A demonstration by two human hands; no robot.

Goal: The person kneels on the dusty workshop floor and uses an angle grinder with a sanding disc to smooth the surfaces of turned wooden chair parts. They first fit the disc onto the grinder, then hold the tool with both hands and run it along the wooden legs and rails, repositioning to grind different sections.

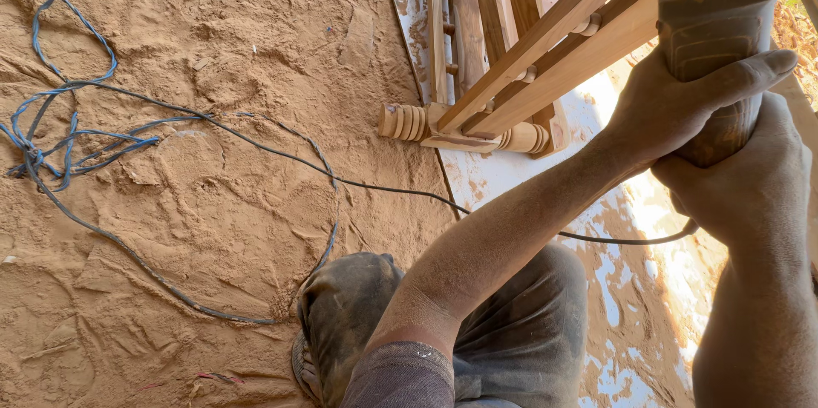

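Both hands grip a dusty grey power tool (716, 16), an angle grinder, at the upper right. My left hand (673, 106) wraps its body from the left, thumb lying across it. My right hand (750, 178) clasps the lower handle from below. The tool's head sits against a wooden frame (545, 33) with slats and turned legs, which stands on a white board (520, 169) dusted with sawdust. A dark power cord (281, 152) runs from the tool across the floor.
Thick orange sawdust (213, 229) covers the floor at left. Tangled blue cables (60, 144) lie at the far left. My dusty shoe (341, 314) and grey trouser leg (520, 340) are at the bottom centre.
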